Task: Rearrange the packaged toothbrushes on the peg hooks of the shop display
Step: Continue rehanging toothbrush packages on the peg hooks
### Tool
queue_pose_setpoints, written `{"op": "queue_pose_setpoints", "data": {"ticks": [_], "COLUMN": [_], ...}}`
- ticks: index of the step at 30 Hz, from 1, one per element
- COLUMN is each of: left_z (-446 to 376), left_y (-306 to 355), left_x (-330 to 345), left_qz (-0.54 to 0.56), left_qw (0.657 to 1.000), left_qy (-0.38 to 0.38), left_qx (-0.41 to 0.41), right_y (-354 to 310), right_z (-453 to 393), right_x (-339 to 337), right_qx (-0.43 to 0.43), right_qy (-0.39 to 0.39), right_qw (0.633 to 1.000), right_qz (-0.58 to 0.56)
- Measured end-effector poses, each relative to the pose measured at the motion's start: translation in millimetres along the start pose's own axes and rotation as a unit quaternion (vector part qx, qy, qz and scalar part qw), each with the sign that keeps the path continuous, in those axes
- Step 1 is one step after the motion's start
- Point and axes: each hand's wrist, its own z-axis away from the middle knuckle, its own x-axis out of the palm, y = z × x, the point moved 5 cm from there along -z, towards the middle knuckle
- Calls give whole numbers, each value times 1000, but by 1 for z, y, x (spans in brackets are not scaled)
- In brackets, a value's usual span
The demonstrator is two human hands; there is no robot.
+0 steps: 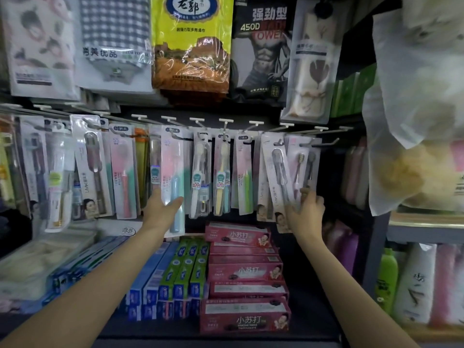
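A row of packaged toothbrushes hangs from white peg hooks (226, 121) across the middle of the display. My left hand (160, 208) holds the lower part of a pink-and-teal toothbrush pack (173, 172), thumb in front and fingers behind it. My right hand (307, 212) grips the bottom of a tilted white pack with a grey brush (277, 177); its fingers also reach a pink pack with dark brushes (302, 167) on the rightmost filled hook. Both packs still hang by their tops on their hooks.
Towel packs (190, 43) hang above the hooks. Stacked toothpaste boxes, pink (244, 272) and green-blue (185, 267), lie on the shelf below. A white plastic bag (414, 109) hangs at the right, with bottles (388, 280) on a side shelf. An empty hook (326, 144) sticks out at the row's right end.
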Motion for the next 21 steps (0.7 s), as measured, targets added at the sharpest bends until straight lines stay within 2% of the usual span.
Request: {"op": "queue_pose_setpoints", "data": {"ticks": [2,3,5,8,10,13,18,21], "left_z": [2,3,4,3,3,0,-10,-22], "left_y": [1,2,2,5,9,15,9,4], "left_x": [-4,-7,-13,-23,-27,-32,-49,-56], "left_qz": [25,27,21,6,-9,-56,-86,-124], "left_qw": [999,999,998,997,995,988,990,988], "left_qy": [-18,-27,-49,-72,-102,-136,-93,-69], "left_qx": [13,20,25,17,18,40,56,54], "right_y": [-20,-32,-56,-96,-119,-139,-149,-138], "right_z": [11,16,27,50,64,69,69,60], "right_x": [8,16,42,90,115,133,147,148], "right_qx": [-67,-86,-103,-103,-81,-43,-68,-78], "right_qy": [6,-16,-109,-274,-328,-323,-332,-295], "right_qw": [998,995,984,942,914,905,906,928], "right_qz": [-19,-45,-100,-166,-226,-274,-255,-214]}}
